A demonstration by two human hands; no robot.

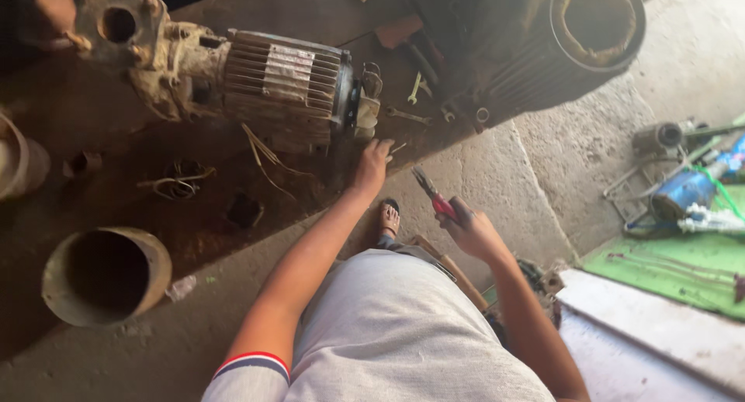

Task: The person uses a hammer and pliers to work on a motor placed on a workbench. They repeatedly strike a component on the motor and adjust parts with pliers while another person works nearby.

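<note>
Rust-stained and grimy, the finned electric motor lies on its side on the dark workbench, its flanged pump housing at the far left end and its end cover toward us.

Head view, item by item:

- Left hand: we reach it to the bench edge just below the motor's end cover, fingers spread loosely and touching the surface beside a small pale bit we cannot identify. It grips nothing that we can see.
- Right hand: closed around the red handles of the pliers, jaws pointing up toward the motor, held in the air well short of it.
- Loose wires trail from under the motor body; a tangle of wire scrap lies further left.
- Spanners rest on the bench between the motor and a second, larger dark motor casing with an open round end.
- Open metal cylinder at near left, mouth facing us.
- Green mat on the concrete floor at right, with a blue canister and assorted parts.
- Sandalled foot visible between our arms.

Step in hand, as we judge it: work at the motor's end cover, with the left hand feeling for a small part on the bench. The next move would call for bringing the pliers' tips accurately up to that end, with the left hand steadying.
</note>
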